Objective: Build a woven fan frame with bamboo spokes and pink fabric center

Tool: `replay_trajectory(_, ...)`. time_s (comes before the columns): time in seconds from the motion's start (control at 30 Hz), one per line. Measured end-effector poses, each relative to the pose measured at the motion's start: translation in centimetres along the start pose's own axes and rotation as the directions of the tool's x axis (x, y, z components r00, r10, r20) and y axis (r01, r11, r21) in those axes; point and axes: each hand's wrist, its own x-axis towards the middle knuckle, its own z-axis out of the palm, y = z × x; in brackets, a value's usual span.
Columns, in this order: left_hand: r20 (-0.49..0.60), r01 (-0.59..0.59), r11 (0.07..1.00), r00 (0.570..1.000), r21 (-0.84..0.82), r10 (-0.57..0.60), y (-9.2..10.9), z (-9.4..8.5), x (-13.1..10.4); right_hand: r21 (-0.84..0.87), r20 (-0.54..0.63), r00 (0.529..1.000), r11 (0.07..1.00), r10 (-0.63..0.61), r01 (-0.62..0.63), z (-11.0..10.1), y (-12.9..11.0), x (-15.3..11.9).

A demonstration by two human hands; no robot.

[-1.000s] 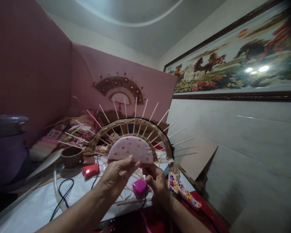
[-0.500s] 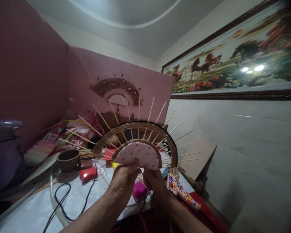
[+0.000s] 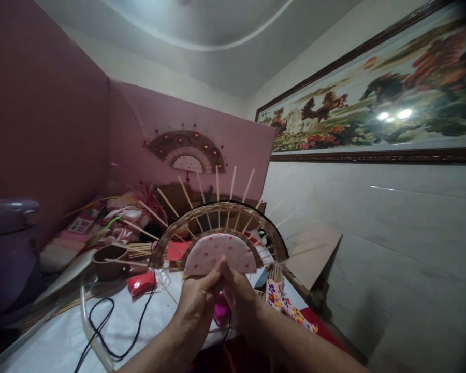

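Note:
A half-round handmade fan (image 3: pixel 221 251) with a pink, red-dotted centre stands upright before me. Thin wooden sticks (image 3: pixel 217 181) radiate from it through a brown wrapped arc (image 3: pixel 217 210) edged with black cord. My left hand (image 3: pixel 198 298) grips the bottom edge of the centre, thumb on its front face. Right beside it, my right hand (image 3: pixel 243 298) is closed on the same edge, and the two thumbs meet at the middle. The fingers behind the fan are hidden. A black cord (image 3: pixel 142 316) hangs from the arc's left end and loops on the table.
On the white-covered table (image 3: pixel 171 326) lie a red packet (image 3: pixel 141 283), a brown pot (image 3: pixel 111 261) and a magenta packet (image 3: pixel 221 311). A flower-patterned piece (image 3: pixel 285 305) is at right. Behind, a finished-looking fan (image 3: pixel 186 150) is on a pink board; craft materials (image 3: pixel 120 212) are piled at left.
My right hand has moved up and inward, so its thumb now meets the left thumb on the centre. The fan sits slightly lower and to the right, and its right-hand sticks are blurred.

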Motion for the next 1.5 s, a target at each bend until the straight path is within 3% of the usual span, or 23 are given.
replay_trajectory(0.13,0.118,-0.055,0.991,0.992,0.124,0.040,0.0,-1.3,0.0,0.209,-0.078,0.986,0.969,0.149,-0.130,1.0,-1.0,1.3)
replay_trajectory(0.33,0.095,-0.054,0.925,0.995,0.376,0.020,2.5,-4.1,0.2,0.439,0.021,0.994,0.892,0.109,-0.107,-0.6,-2.1,2.4)
replay_trajectory(0.43,0.068,-0.137,0.913,0.991,0.383,0.120,4.7,-4.2,0.7,0.443,0.050,0.990,0.885,0.133,-0.141,-1.7,-1.5,1.8)
replay_trajectory(0.6,0.077,-0.133,0.945,0.990,0.299,0.116,7.1,-2.9,1.7,0.450,-0.002,0.968,0.865,0.250,-0.223,-2.2,-0.3,0.8)
replay_trajectory(0.73,0.113,-0.179,0.938,0.982,0.296,0.152,7.1,-2.7,2.0,0.437,0.007,0.960,0.863,0.280,-0.255,-2.2,0.2,0.4)
replay_trajectory(0.97,0.070,-0.225,0.898,0.974,0.378,0.215,6.5,-3.7,2.2,0.426,0.029,0.945,0.851,0.325,-0.306,-2.5,0.1,-0.2)
replay_trajectory(1.07,0.017,-0.244,0.896,0.967,0.372,0.256,6.3,-3.9,1.7,0.456,0.000,0.951,0.847,0.308,-0.274,-2.7,0.0,-0.1)
replay_trajectory(1.17,-0.044,-0.185,0.865,0.972,0.467,0.232,6.0,-4.2,0.9,0.494,-0.016,0.956,0.834,0.293,-0.247,-2.9,0.0,0.2)
replay_trajectory(1.37,-0.004,-0.183,0.839,0.976,0.512,0.216,6.4,-5.8,0.4,0.532,-0.085,0.954,0.823,0.288,-0.201,-3.9,-0.4,0.9)
replay_trajectory(1.5,-0.035,-0.188,0.768,0.964,0.612,0.264,7.1,-6.7,1.0,0.496,-0.140,0.952,0.852,0.271,-0.170,-4.8,-1.1,1.7)
